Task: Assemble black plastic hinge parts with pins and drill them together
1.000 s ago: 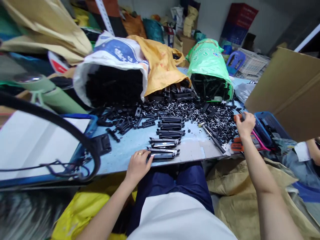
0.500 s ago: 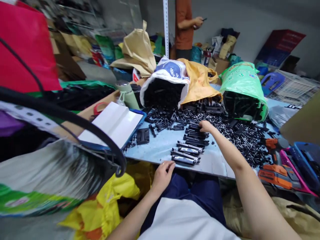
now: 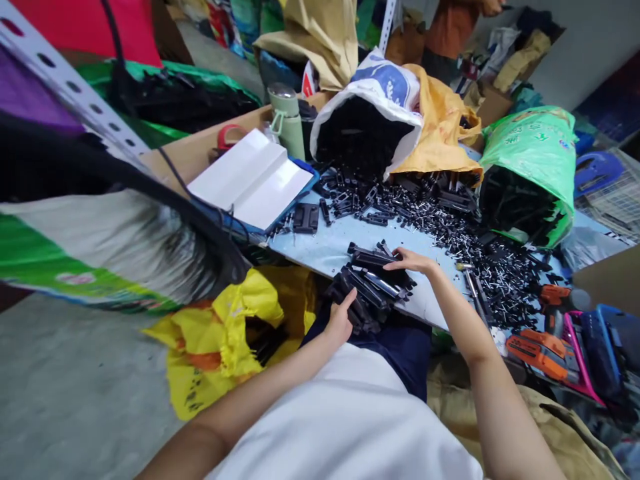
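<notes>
A bunched pile of long black plastic parts (image 3: 367,285), some with shiny metal strips, lies across the table's front edge, partly over my lap. My left hand (image 3: 341,321) grips the near side of the pile, its thumb on top and its other fingers hidden beneath. On the far right side, my right hand (image 3: 411,261) is bent around the parts, fingertips pressed on them. Behind the pile, loose black pieces and small metal pins (image 3: 425,217) are heaped on the light blue table (image 3: 303,252).
White (image 3: 370,100), orange (image 3: 435,133) and green (image 3: 533,147) bags stand behind the heap. An open notebook (image 3: 253,177) and flask (image 3: 286,120) are at left. An orange power drill (image 3: 545,350) lies at right. A yellow sack (image 3: 245,320) sits below; a person (image 3: 450,30) stands behind.
The rows of black parts on the table are now gathered into a pile at the front edge. My left hand has taken hold of it; my right hand has come nearer. The view has shifted.
</notes>
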Action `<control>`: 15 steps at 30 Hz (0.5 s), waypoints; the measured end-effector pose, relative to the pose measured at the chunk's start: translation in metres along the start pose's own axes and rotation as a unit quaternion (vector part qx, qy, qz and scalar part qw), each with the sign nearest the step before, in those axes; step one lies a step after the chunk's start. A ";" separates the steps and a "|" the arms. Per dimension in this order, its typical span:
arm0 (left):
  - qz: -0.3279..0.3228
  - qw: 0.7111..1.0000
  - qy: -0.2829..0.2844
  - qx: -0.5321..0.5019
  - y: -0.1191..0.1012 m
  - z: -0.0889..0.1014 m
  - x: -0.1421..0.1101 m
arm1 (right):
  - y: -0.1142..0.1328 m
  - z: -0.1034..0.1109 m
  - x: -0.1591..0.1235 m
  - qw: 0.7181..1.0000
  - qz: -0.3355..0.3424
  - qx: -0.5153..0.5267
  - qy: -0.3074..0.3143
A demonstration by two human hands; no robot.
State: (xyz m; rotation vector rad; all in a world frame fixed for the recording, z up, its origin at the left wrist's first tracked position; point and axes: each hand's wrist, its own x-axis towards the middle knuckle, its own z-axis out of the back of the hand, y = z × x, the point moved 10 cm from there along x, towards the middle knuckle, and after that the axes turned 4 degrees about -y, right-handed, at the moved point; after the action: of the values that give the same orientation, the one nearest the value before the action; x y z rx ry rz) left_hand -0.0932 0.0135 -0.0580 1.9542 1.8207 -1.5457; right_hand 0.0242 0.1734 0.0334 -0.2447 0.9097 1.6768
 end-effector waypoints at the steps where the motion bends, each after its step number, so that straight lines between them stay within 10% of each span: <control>1: 0.005 1.000 -0.004 -0.009 0.000 0.001 0.000 | 0.005 -0.009 -0.003 1.000 0.002 0.027 0.001; 8: -0.020 0.997 0.004 -0.069 -0.017 0.014 -0.015 | 0.037 -0.054 -0.019 0.982 0.023 0.185 0.005; 15: -0.027 0.997 -0.072 0.032 -0.050 0.135 -0.008 | 0.141 -0.121 -0.031 0.973 0.205 0.089 -0.057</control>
State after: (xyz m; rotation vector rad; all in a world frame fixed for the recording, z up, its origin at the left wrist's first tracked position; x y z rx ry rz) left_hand -0.2117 -0.0618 -0.0916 1.7805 1.8011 -1.7316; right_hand -0.1282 0.0627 0.0314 0.1734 1.0676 1.9477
